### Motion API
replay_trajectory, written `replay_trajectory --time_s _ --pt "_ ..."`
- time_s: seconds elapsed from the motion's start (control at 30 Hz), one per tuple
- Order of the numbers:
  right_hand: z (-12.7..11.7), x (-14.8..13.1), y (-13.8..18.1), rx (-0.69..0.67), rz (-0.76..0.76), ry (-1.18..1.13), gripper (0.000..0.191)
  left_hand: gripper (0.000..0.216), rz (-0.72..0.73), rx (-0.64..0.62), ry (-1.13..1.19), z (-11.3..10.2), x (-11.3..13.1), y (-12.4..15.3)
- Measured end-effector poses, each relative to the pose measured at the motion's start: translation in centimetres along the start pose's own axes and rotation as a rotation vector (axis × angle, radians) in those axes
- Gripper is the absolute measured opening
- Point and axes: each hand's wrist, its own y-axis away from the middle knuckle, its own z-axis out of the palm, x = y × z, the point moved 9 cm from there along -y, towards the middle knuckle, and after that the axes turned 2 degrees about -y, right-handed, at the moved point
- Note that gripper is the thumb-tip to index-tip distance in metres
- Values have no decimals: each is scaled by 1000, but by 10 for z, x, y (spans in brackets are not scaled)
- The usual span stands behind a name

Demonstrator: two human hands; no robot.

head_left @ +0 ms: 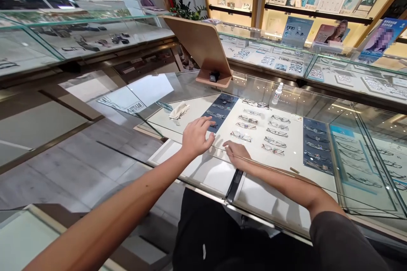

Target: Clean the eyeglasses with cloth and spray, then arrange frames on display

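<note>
My left hand point(197, 136) is open over the front of the glass display case point(241, 89), its fingers stretched forward near a pair of dark glasses point(213, 125) on a blue strip. To its right, my right hand point(238, 153) is at the case's front edge with loosely bent fingers; nothing shows in it. A glass edge crosses the right forearm, and I cannot tell whether that hand is under the pane. Nearest to it is a pair of glasses point(241, 136) on the white board. Several more glasses point(275, 131) lie in rows beyond.
A wooden-backed stand mirror point(203, 46) rises at the far edge of the case. A white spray bottle point(277, 94) stands on the glass. A crumpled cloth point(179, 111) lies left of the hands. Lit shelves point(314, 12) and another glass counter point(270, 57) are behind.
</note>
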Motion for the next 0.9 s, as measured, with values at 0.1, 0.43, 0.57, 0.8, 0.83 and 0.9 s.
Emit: replay_trajectory --time_s 0.1,0.43,0.57,0.8,0.83,0.9 --pt "0 -32 32 -119 -3 -105 31 46 -4 -7 0 3 0 -2" --pt "-111 -77 29 -25 -77 467 37 46 -27 -16 -5 12 -2 -7" --pt "-183 -32 -36 169 68 772 43 46 -22 -18 -4 13 -1 -10" --pt "-186 22 -84 75 204 824 46 45 -32 -49 -5 19 -1 -14" --pt "-185 23 -85 77 211 810 46 44 -35 -53 -4 19 -1 -14" --pt "-186 21 -86 77 218 787 45 44 -37 -53 -2 20 -1 -15"
